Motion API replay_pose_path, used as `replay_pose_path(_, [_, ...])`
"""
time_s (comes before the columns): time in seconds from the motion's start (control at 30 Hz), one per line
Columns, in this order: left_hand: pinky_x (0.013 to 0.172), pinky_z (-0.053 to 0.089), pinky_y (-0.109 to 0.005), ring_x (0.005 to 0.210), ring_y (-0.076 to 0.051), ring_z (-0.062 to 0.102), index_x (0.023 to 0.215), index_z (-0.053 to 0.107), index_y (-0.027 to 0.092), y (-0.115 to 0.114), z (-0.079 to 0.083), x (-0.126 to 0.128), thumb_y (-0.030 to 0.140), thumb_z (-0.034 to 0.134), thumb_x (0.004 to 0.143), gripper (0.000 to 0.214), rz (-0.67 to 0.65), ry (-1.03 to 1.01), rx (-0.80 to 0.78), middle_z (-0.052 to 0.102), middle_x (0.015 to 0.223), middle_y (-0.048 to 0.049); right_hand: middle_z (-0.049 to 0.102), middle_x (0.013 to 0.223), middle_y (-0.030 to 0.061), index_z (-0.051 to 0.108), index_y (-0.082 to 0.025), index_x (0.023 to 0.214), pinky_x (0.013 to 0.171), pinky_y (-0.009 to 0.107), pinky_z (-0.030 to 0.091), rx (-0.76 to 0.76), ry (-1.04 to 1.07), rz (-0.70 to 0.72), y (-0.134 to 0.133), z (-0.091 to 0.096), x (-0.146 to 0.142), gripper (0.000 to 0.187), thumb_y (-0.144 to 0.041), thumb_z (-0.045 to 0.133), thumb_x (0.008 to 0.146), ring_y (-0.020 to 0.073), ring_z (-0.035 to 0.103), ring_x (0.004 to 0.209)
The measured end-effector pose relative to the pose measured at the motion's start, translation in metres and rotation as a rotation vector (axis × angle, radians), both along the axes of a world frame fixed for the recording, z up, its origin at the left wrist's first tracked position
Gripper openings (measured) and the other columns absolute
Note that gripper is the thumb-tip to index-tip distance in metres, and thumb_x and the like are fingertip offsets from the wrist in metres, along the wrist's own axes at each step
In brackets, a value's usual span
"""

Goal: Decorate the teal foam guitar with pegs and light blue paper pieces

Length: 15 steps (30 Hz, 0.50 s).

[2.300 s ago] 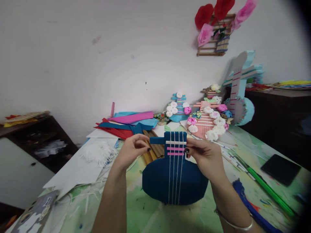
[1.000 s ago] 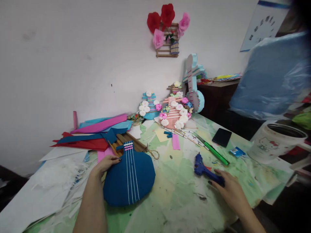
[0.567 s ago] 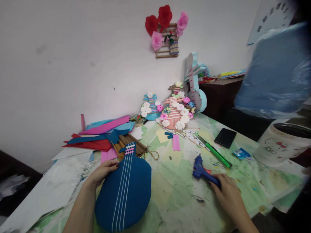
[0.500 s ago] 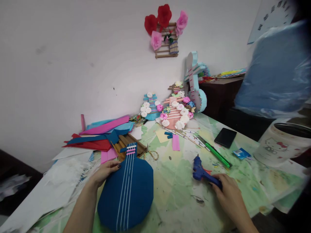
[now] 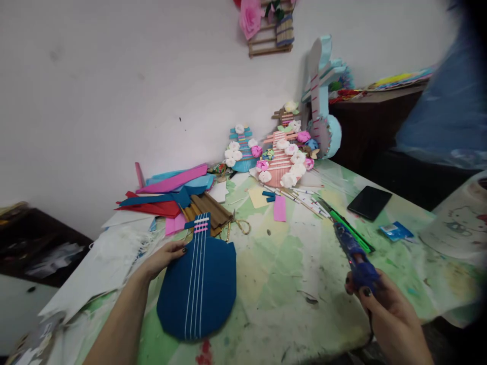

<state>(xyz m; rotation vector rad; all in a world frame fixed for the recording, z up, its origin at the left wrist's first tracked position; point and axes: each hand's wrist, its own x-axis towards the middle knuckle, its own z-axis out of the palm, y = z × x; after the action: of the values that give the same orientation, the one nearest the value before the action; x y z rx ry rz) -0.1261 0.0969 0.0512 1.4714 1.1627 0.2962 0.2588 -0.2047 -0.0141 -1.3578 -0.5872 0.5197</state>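
A blue guitar [image 5: 208, 286] is lying toward the front edge of the worktop [image 5: 266, 309], left of the middle; I cannot tell if it is resting flat or tipping up a little. Its neck is pointing to the back edge, so the white strings [image 5: 196, 284] are facing the person. The left hand [image 5: 167, 256] is pinching the guitar's left side below the neck, thumb in front and fingertips mostly hiding, maybe to stop it sliding. The right hand [image 5: 391, 309] is holding a blue glue gun [image 5: 361, 266] near the worktop's front right part. Its fingers are curling around the handle, and the tip is pointing away, perhaps so the hot end is not touching skin. A green cutter [image 5: 355, 233] is lying just beside the gun. Brown sheets [image 5: 215, 208] and scissors [image 5: 233, 218] are sitting by the guitar's neck, likely for easy reach. White paper [image 5: 99, 263] is covering the left edge. A pink guitar [image 5: 279, 165] with paper flowers is standing near the back edge, maybe to be out of the way.
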Motion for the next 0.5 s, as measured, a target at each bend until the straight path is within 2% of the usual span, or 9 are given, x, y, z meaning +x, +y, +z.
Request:
replay_pose_path(0.07, [0.079, 0.047, -0.032, 0.085, -0.025, 0.064, 0.092, 0.071, 0.017, 0.002, 0.001, 0.004, 0.044, 0.075, 0.06, 0.042, -0.018, 0.056, 0.058, 0.073, 0.093, -0.0064, 0.065, 0.072, 0.0053, 0.062, -0.021, 0.086, 0.059, 0.029, 0.048, 0.024, 0.101, -0.015, 0.001, -0.003, -0.003, 0.035, -0.044, 0.074, 0.063, 0.0192, 0.059, 0.064])
replay_pose_path(0.17, [0.072, 0.047, -0.031, 0.081, -0.026, 0.064, 0.084, 0.071, 0.016, 0.005, 0.01, 0.015, 0.046, 0.068, 0.064, 0.037, -0.079, 0.282, 0.287, 0.072, 0.085, -0.0069, 0.061, 0.064, 0.0042, 0.062, -0.018, 0.076, 0.054, 0.028, 0.046, 0.012, 0.162, -0.07, 0.0, -0.006, -0.007, 0.038, -0.045, 0.08, 0.054, 0.0184, 0.056, 0.06])
replay_pose_path(0.3, [0.07, 0.043, -0.032, 0.081, -0.03, 0.062, 0.066, 0.066, 0.017, -0.002, 0.025, 0.035, 0.04, 0.06, 0.071, 0.024, 0.034, 0.544, 0.603, 0.066, 0.067, -0.0094, 0.052, 0.054, 0.0003, 0.058, -0.018, 0.074, 0.044, 0.026, 0.036, 0.056, 0.178, -0.072, -0.001, -0.003, -0.016, 0.037, -0.042, 0.08, 0.056, 0.0146, 0.047, 0.05])
replay_pose_path(0.4, [0.078, 0.039, -0.036, 0.094, -0.033, 0.058, 0.074, 0.065, 0.017, -0.02, 0.026, 0.065, 0.039, 0.046, 0.081, 0.029, 0.067, 0.584, 0.745, 0.066, 0.081, -0.016, 0.048, 0.051, -0.0015, 0.057, -0.018, 0.076, 0.041, 0.025, 0.031, 0.064, 0.205, -0.039, 0.002, 0.004, -0.028, 0.034, -0.041, 0.078, 0.06, 0.0126, 0.042, 0.046])
replay_pose_path(0.43, [0.082, 0.038, -0.037, 0.098, -0.032, 0.057, 0.08, 0.066, 0.017, -0.027, 0.023, 0.079, 0.041, 0.045, 0.083, 0.032, 0.018, 0.573, 0.774, 0.066, 0.091, -0.0167, 0.047, 0.051, -0.0021, 0.058, -0.017, 0.079, 0.041, 0.024, 0.031, 0.074, 0.214, -0.037, 0.003, 0.006, -0.032, 0.035, -0.04, 0.077, 0.061, 0.012, 0.041, 0.046])
replay_pose_path(0.5, [0.086, 0.038, -0.035, 0.1, -0.03, 0.057, 0.083, 0.067, 0.018, -0.039, 0.013, 0.107, 0.046, 0.053, 0.078, 0.032, -0.133, 0.546, 0.776, 0.066, 0.099, -0.0152, 0.044, 0.051, -0.0036, 0.059, -0.017, 0.087, 0.041, 0.024, 0.03, 0.105, 0.231, -0.017, 0.006, 0.011, -0.04, 0.035, -0.039, 0.075, 0.066, 0.0106, 0.039, 0.045])
